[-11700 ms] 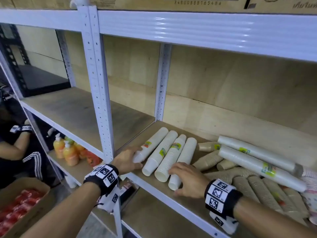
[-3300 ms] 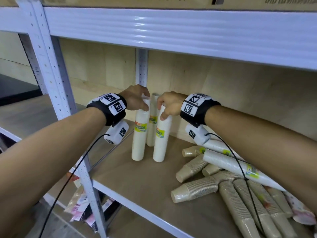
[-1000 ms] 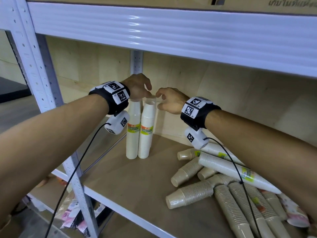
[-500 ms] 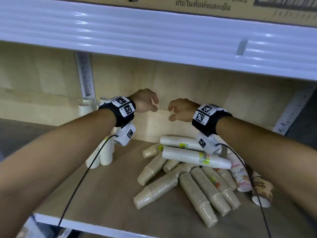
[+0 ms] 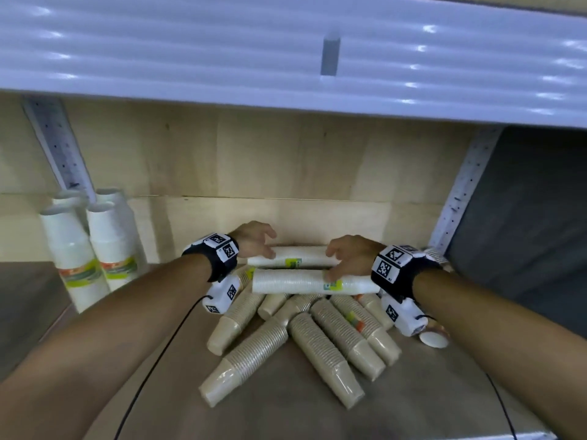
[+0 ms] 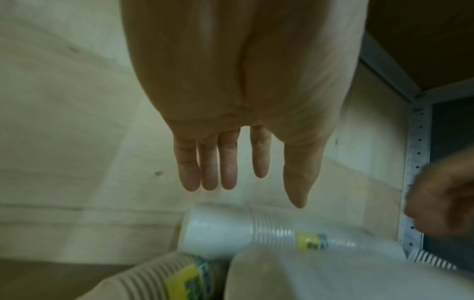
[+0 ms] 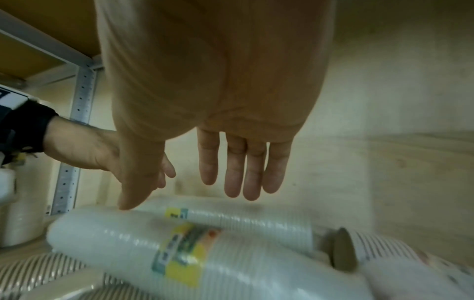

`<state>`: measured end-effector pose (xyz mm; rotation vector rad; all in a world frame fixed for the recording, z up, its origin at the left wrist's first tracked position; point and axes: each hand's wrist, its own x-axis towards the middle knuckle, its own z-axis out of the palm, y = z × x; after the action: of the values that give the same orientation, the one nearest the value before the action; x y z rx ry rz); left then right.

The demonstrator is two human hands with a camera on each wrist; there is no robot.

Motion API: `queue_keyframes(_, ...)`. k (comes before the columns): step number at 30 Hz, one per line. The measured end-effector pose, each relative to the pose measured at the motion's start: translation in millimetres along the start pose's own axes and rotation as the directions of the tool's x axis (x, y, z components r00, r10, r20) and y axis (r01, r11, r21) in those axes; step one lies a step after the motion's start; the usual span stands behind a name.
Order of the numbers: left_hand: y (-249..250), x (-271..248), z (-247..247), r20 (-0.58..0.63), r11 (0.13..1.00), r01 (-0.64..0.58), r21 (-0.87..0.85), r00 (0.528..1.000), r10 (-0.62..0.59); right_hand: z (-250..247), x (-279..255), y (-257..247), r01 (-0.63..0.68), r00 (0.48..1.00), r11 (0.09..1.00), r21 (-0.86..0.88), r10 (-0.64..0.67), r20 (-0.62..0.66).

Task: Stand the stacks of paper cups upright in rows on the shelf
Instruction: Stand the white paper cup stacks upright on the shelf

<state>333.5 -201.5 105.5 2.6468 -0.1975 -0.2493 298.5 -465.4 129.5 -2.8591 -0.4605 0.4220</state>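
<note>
Several white cup stacks (image 5: 92, 255) stand upright at the back left of the shelf (image 5: 413, 401). Two more white stacks lie across a pile: a rear one (image 5: 292, 257) (image 6: 218, 235) (image 7: 243, 223) and a front one (image 5: 305, 282) (image 7: 128, 247). Brown cup stacks (image 5: 254, 347) lie fanned out beneath and in front of them. My left hand (image 5: 257, 241) (image 6: 254, 194) hovers open over the rear stack's left end. My right hand (image 5: 346, 255) (image 7: 184, 200) is open over the right half of both white stacks, thumb close to the front one. Whether either hand touches a stack is unclear.
The upper shelf's white beam (image 5: 286, 52) hangs low over the bay. Perforated uprights stand at the back left (image 5: 57, 147) and back right (image 5: 460, 188). Printed cup stacks (image 5: 433, 338) lie by my right wrist. Bare board shows between the standing stacks and the pile.
Both hands have left the upright white stacks, swung right and dropped onto the pile, now spread over the two lying white stacks. The view has shifted right and down with them.
</note>
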Motion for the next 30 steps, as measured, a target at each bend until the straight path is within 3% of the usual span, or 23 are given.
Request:
queue_keyframes(7, -22.4, 15.2, 14.7, 0.077, 0.999, -0.014, 0.038, 0.997, 0.011, 23.4, -6.2, 35.7, -0.038, 0.999, 0.998, -0.053, 0.038, -0.005)
queue_keyframes(11, -30.3, 19.0, 21.8, 0.090, 0.999, -0.032, 0.008, 0.995, 0.031, 33.2, -3.8, 51.9, -0.072, 0.997, 0.997, 0.002, 0.072, -0.020)
queue_keyframes(23, -34.9, 19.1, 19.3, 0.022, 0.998, -0.061, -0.034, 0.998, 0.062, 46.6, 1.6, 59.8, -0.048, 0.997, 0.998, 0.035, 0.050, -0.059)
queue_keyframes(30, -17.5, 8.5, -8.9, -0.015, 0.993, -0.077, -0.087, 0.997, 0.076, 28.7, -9.6, 51.1, -0.039, 0.994, 0.999, 0.008, 0.040, -0.103)
